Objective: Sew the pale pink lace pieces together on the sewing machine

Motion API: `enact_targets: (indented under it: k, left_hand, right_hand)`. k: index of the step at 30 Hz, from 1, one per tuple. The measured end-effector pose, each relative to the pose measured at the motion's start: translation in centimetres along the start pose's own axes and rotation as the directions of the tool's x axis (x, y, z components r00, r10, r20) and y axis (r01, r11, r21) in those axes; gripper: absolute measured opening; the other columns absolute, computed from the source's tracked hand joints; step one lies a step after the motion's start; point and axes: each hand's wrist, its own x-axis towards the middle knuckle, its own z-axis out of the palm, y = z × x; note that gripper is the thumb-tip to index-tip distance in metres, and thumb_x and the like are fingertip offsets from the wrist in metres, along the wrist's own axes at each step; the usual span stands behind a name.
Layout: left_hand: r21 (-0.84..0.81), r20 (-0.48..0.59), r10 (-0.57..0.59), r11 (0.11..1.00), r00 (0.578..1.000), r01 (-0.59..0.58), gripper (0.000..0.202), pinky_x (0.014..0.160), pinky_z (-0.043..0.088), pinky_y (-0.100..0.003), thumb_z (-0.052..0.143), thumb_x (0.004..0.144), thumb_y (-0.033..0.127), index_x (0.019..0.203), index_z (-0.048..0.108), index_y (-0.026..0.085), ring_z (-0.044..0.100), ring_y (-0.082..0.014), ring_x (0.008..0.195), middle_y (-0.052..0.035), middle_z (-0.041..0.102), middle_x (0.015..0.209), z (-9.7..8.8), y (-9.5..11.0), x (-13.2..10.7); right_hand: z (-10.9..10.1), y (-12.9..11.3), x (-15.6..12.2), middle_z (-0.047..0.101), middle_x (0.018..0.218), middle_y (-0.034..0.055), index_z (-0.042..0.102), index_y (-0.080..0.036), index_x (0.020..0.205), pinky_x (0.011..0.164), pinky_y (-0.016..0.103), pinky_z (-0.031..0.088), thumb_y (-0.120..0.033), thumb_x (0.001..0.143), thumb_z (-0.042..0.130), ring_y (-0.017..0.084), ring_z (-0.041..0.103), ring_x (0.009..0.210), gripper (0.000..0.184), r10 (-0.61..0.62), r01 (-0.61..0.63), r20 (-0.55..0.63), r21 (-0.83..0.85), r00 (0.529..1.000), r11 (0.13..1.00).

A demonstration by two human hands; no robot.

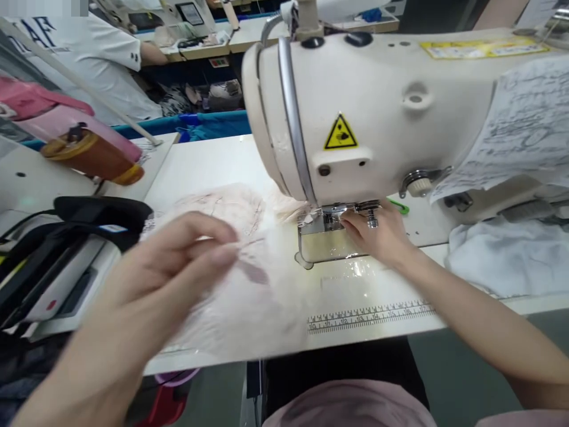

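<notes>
Pinching pale sheer fabric (235, 314), centre left: left hand (178, 267), grip narrow, blurred. White counter (204, 163); ruler strip (368, 318), lower centre. Right hand (384, 234), centre right, beside presser foot (329, 220), partly hidden; grip cannot be told. Sewing machine (377, 112), upper right, cropped. Co-worker (98, 68), upper left, cut off.

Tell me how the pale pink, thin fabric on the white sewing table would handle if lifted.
The pale pink, thin fabric will likely hang floppy, given its soft wrinkles. It is probably light for its spread, since it looks almost sheer.
</notes>
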Motion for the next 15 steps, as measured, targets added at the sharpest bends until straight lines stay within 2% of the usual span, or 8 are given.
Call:
enact_targets:
  k: [3,5,6,8,9,11,13,15]
  left_hand:
    - [-0.107,0.168,-0.054,0.992,0.984,0.073,0.017,0.038,0.032,-0.024,0.054,0.09,0.04,0.086,0.057,0.024,0.053,-0.0104,0.051,0.0019,0.062,0.067,5.0,-0.3,3.4]
    - [-0.036,0.246,0.038,0.999,0.969,-0.03,0.015,0.044,0.039,-0.023,0.052,0.091,0.035,0.086,0.06,0.022,0.056,-0.0113,0.056,0.0007,0.064,0.072,7.4,-1.6,5.2]
    - [0.085,0.202,0.081,0.991,0.976,-0.1,0.015,0.05,0.043,-0.025,0.052,0.091,0.032,0.087,0.061,0.021,0.059,-0.0132,0.062,-0.0007,0.066,0.076,8.3,-2.3,5.8]
    - [0.358,0.084,0.232,0.9,0.969,-0.247,0.016,0.063,0.05,-0.031,0.051,0.092,0.029,0.091,0.064,0.019,0.063,-0.0187,0.076,-0.0047,0.069,0.087,9.4,-3.3,5.9]
    - [0.458,0.066,0.322,0.831,0.944,-0.316,0.018,0.069,0.052,-0.034,0.049,0.093,0.027,0.094,0.065,0.018,0.064,-0.0207,0.083,-0.0063,0.07,0.091,9.7,-3.5,5.5]
    - [0.546,0.119,0.475,0.702,0.872,-0.458,0.023,0.079,0.055,-0.037,0.045,0.096,0.022,0.104,0.065,0.016,0.066,-0.0227,0.094,-0.0087,0.071,0.102,10.3,-3.5,4.4]
    - [0.567,0.207,0.545,0.61,0.812,-0.554,0.028,0.087,0.056,-0.039,0.044,0.096,0.02,0.117,0.062,0.013,0.064,-0.0248,0.107,-0.0118,0.068,0.117,11.0,-3.3,3.2]
    - [0.589,0.244,0.571,0.555,0.784,-0.588,0.034,0.092,0.055,-0.042,0.046,0.095,0.021,0.124,0.058,0.008,0.059,-0.0282,0.117,-0.0155,0.062,0.127,11.7,-3.3,2.7]
  right_hand:
    - [0.0,0.1,0.1,0.062,0.059,0.0034,0.073,-0.021,0.085,0.075,0.036,0.04,-0.025,0.094,0.043,0.018,0.052,0.067,0.032,0.036,-0.038,0.047,0.04,0.998,0.998]
    - [0.0,0.2,0.1,0.063,0.06,0.0041,0.073,-0.02,0.087,0.077,0.036,0.039,-0.024,0.094,0.042,0.018,0.053,0.068,0.032,0.033,-0.036,0.081,0.039,0.996,0.999]
    - [0.0,0.2,0.1,0.063,0.06,0.0044,0.073,-0.02,0.087,0.077,0.036,0.039,-0.023,0.094,0.042,0.018,0.053,0.068,0.032,0.031,-0.035,0.094,0.033,0.995,0.999]
    - [0.0,0.2,0.1,0.066,0.065,0.0049,0.073,-0.019,0.089,0.077,0.036,0.039,-0.02,0.092,0.042,0.019,0.055,0.071,0.032,0.038,-0.041,0.114,0.029,0.993,0.999]
    - [-0.1,0.1,0.1,0.067,0.069,0.005,0.073,-0.02,0.09,0.077,0.035,0.038,-0.017,0.091,0.042,0.019,0.056,0.073,0.032,0.044,-0.048,0.122,0.031,0.992,0.998]
    - [-0.3,-0.3,0.0,0.07,0.076,0.0035,0.072,-0.023,0.093,0.075,0.034,0.038,-0.012,0.088,0.041,0.019,0.058,0.076,0.033,0.043,-0.049,0.141,0.035,0.989,0.998]
    - [-0.6,-0.8,0.0,0.072,0.082,0.0005,0.071,-0.025,0.095,0.074,0.033,0.038,-0.009,0.086,0.041,0.016,0.058,0.074,0.035,0.008,-0.013,0.174,0.027,0.985,1.0]
    - [-0.8,-1.3,-0.2,0.072,0.091,-0.0019,0.07,-0.026,0.095,0.075,0.033,0.037,-0.006,0.087,0.04,0.014,0.058,0.071,0.036,-0.041,0.037,0.202,0.021,0.978,0.999]
